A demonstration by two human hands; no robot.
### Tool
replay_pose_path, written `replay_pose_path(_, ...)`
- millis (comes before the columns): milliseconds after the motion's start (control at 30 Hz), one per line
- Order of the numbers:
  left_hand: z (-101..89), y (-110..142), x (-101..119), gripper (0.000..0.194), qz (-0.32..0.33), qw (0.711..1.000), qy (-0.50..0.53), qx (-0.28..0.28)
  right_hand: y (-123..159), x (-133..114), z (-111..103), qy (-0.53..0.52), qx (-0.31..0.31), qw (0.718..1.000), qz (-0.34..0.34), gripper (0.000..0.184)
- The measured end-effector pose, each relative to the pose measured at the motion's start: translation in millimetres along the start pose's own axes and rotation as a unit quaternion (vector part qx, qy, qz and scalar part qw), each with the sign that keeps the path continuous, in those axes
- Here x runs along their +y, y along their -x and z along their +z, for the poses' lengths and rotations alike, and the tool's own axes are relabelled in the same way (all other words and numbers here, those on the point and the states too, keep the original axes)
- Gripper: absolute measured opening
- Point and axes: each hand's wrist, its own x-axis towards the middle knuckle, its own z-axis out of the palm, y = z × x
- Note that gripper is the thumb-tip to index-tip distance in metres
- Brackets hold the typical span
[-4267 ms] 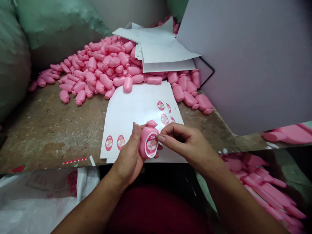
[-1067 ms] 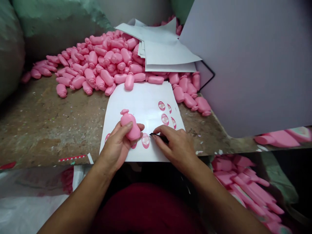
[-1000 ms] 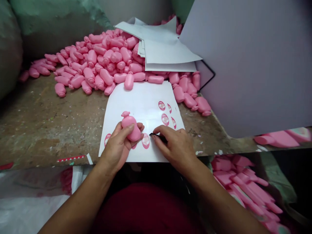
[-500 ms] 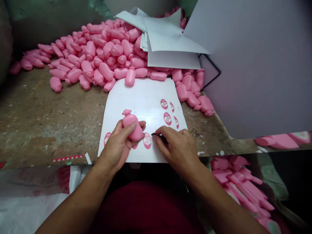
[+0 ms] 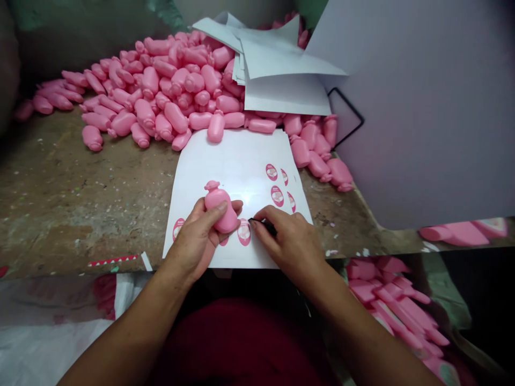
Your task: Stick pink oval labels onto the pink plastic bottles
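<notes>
Two hands work close together over a white label sheet (image 5: 225, 158). The left hand (image 5: 192, 241) is closed around a pink plastic bottle (image 5: 219, 208), which tilts with its capped neck toward the upper left, above the sheet. The right hand (image 5: 292, 238) is pinched narrowly on a thin black tool (image 5: 263, 225), its tip just beside an oval pink label (image 5: 243, 232). More oval labels sit along the sheet's right side and lower left corner.

The sheet lies on a scuffed brown table (image 5: 68, 187). Beyond it spreads a heap of pink bottles (image 5: 173, 91), with loose white sheets (image 5: 287, 94) lying over its far side. A pale lilac board (image 5: 422, 118) stands at the right, and a white woven sack (image 5: 52, 343) lies below the table's near edge.
</notes>
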Motion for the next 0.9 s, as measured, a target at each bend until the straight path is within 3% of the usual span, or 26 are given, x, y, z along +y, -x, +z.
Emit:
replay_pose_path(133, -1.5, -1, 2, 0.022, -0.008, 0.999, 0.032, -0.005, -1, 5, -3, -0.047, -0.015, 0.999, 0.013, 0.015)
replay_pose_path(333, -2.9, -5, 0, 0.022, 0.010, 0.996, 0.085, 0.026, 4, 9, 3, 0.006, 0.019, 1.000, -0.024, 0.017)
replay_pose_path(467, 0.4, -5, -1, 0.022, 0.021, 0.996, 0.072, 0.044, -1, 5, 7, 0.003, 0.023, 1.000, -0.011, 0.020)
replay_pose_path(567, 2.2, -4, 0, 0.022, 0.025, 0.996, 0.061, 0.053, -7, 7, -1, -0.105, -0.007, 0.993, 0.054, 0.026)
replay_pose_path(700, 1.8, -3, 0, 0.022, 0.030, 0.997, 0.050, 0.051, -11, 15, -17, -0.312, -0.021, 0.941, 0.126, 0.034)
replay_pose_path(767, 1.4, -3, 0, 0.024, 0.037, 0.997, 0.043, 0.043, -9, 17, -19, -0.275, -0.016, 0.955, 0.106, 0.030)
replay_pose_path(900, 2.8, -2, 0, 0.026, 0.036, 0.998, 0.042, 0.041, -4, 15, -9, -0.058, -0.021, 0.998, 0.025, 0.017)
